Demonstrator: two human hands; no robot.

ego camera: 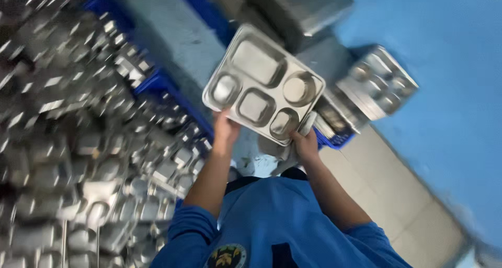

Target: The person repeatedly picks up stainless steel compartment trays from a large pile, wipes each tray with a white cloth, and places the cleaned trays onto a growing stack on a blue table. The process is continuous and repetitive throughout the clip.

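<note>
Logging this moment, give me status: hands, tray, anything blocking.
Left hand, right hand grip steel compartment tray. Cloth in right. Nothing blocking.

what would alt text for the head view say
Two bare hands, left hand and right hand, hold up a steel compartment tray by its near edge. Heaps of similar trays fill blue crates on the left, blurred by motion.

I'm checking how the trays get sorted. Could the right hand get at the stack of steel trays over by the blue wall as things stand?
Probably not right away: the right hand grips the compartment tray together with the left hand, so it isn't free. The tray stack sits apart, beyond it, with nothing visible between.
</note>
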